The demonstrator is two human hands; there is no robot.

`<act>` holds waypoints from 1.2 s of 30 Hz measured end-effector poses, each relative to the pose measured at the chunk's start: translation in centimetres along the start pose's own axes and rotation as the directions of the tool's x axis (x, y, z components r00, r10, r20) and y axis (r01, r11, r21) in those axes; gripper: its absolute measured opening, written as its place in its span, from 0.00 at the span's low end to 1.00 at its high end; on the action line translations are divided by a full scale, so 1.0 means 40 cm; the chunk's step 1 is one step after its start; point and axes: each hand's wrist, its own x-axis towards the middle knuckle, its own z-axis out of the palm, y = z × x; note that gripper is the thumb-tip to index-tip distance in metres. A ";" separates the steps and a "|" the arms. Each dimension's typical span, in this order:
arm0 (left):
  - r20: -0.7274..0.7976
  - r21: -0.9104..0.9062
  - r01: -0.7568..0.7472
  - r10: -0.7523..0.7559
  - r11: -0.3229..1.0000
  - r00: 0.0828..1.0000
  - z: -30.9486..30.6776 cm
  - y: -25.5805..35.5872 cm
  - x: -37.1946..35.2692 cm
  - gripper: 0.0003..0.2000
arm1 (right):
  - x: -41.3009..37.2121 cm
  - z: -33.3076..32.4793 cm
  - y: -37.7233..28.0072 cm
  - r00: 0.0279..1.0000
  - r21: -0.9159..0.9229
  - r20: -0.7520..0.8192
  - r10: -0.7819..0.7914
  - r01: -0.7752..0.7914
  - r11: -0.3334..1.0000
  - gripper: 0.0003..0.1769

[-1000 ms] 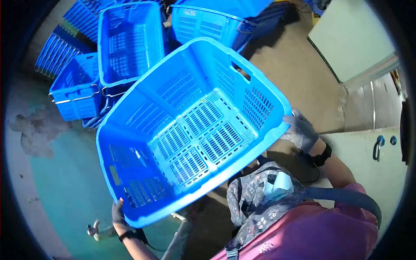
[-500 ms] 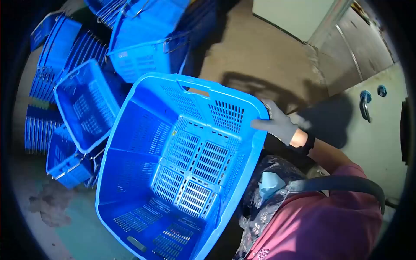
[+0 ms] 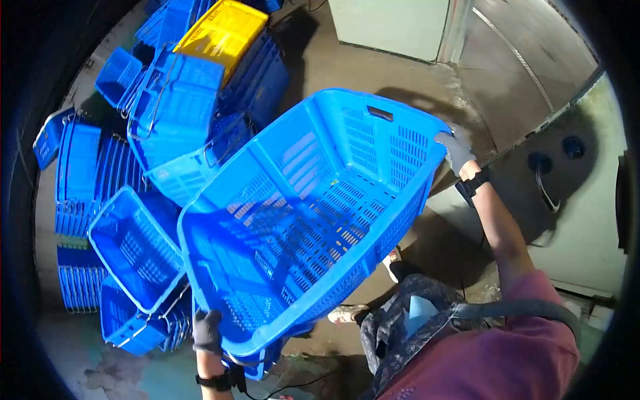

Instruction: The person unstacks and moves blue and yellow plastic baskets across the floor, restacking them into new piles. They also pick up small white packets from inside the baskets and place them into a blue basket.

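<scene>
Nested baskets: here at the left edge of the frame, a packed row of blue plastic baskets with wire handles (image 3: 80,167).
Smaller basket: right of that row, an open blue rectangular plastic basket (image 3: 143,247), mouth showing, its right rim by the big one's lower-left end; touching or not, I can't tell.
Left hand: lower left of centre, the grey-gloved left hand (image 3: 207,331) is closed on the rim at the lower-left corner, and it's the hand nearer the smaller basket.
Yellow basket: up top, left of centre, a yellow slotted plastic basket (image 3: 227,37), well apart from both hands.
Big basket: mid-frame, between the hands, the large blue perforated plastic basket (image 3: 320,207), tilted, mouth towards the camera; it lies up and right of the left hand, down and left of the right.
Long axis: a clear diagonal, lower left to upper right, one hand at either end of the long side nearer the body.
Right hand: right of centre, the grey-gloved right hand (image 3: 457,150) grips the rim at the upper-right corner, near the end with the cut-out handle slot.
Door: far right, a pale flat door with a curved metal handle (image 3: 548,190), apart from the right hand.
</scene>
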 end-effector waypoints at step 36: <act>-0.524 -0.629 0.392 -0.739 0.671 0.425 -0.126 -1.179 -0.266 0.09 | -0.495 0.717 0.723 0.365 -0.504 0.639 0.677 -0.466 0.727 0.22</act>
